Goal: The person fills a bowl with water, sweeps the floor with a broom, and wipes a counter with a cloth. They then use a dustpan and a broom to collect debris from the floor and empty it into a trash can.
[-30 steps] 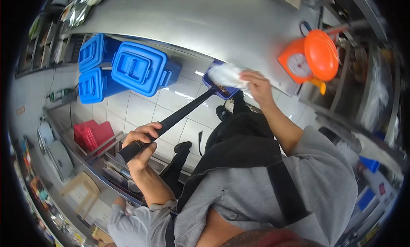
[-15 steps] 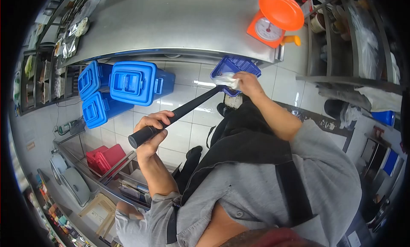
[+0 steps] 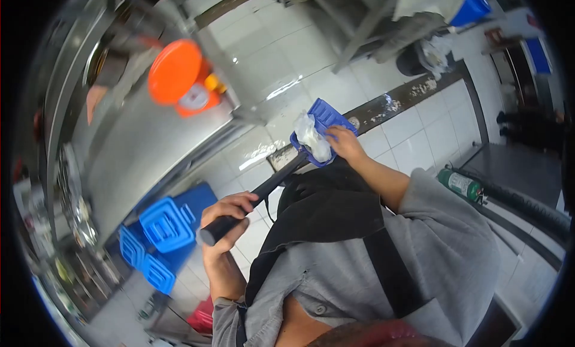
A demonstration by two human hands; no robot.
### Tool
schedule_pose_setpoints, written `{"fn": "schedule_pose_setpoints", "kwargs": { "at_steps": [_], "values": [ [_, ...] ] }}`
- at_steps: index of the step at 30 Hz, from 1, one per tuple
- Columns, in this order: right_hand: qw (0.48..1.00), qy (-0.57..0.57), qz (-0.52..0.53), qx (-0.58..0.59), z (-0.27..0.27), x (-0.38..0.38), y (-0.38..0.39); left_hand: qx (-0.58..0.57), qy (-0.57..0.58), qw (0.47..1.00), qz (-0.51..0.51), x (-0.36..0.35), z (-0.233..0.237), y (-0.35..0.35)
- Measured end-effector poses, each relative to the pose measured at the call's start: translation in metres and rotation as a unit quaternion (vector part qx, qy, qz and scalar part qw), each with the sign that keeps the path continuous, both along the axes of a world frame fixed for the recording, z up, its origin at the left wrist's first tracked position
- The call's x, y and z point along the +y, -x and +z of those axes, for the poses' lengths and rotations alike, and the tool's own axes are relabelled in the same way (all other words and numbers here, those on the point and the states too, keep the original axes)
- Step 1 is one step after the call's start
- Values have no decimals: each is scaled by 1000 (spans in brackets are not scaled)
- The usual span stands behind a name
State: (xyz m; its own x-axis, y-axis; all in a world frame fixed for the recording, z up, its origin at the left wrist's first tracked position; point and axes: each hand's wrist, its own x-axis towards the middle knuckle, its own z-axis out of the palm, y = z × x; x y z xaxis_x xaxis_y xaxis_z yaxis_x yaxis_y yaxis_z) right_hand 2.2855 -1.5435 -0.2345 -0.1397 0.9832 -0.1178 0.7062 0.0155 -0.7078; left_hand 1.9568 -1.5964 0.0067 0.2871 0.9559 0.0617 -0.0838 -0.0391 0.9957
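Observation:
My left hand (image 3: 226,222) is wrapped round the black handle (image 3: 278,177) of a long-handled dustpan, close to the handle's end. At the far end of the handle is the blue dustpan (image 3: 330,114), raised in front of my apron. A crumpled white plastic bag (image 3: 311,138) lies in the pan. My right hand (image 3: 345,143) is over the pan's right side, just beside the bag, its fingers slightly bent and apart. Whether its fingertips touch the pan or the bag is hard to make out.
To the left stands a steel table (image 3: 173,134) with an orange scale (image 3: 179,74) on it. Blue lidded bins (image 3: 168,224) are on the floor below its edge. A green cylinder (image 3: 461,185) is at the right. A dark floor strip (image 3: 389,110) crosses the white tiles.
My view has swung to the right, so the table and bins appear turned and further left. The right hand has let go of the white bag, which now rests in the dustpan.

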Motion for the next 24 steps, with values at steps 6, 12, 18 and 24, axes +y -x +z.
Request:
{"fn": "schedule_pose_setpoints", "kwargs": {
  "at_steps": [6, 12, 18, 24],
  "values": [
    [934, 40, -353, -39, -20, -58, -242, -54, 19, 990, -130, 123, -23, -225],
    [620, 70, -491, 607, 106, 34, -271, -239, 35, 961, -136, 194, -70, -470],
    [532, -168, -611, 561, 70, 161, -417, -62, 116, 972, -194, 188, -138, -589],
    [752, -12, -653, -95, -99, 165, -524, 252, 108, 936, -222, 214, -256, -491]
  ]
}}
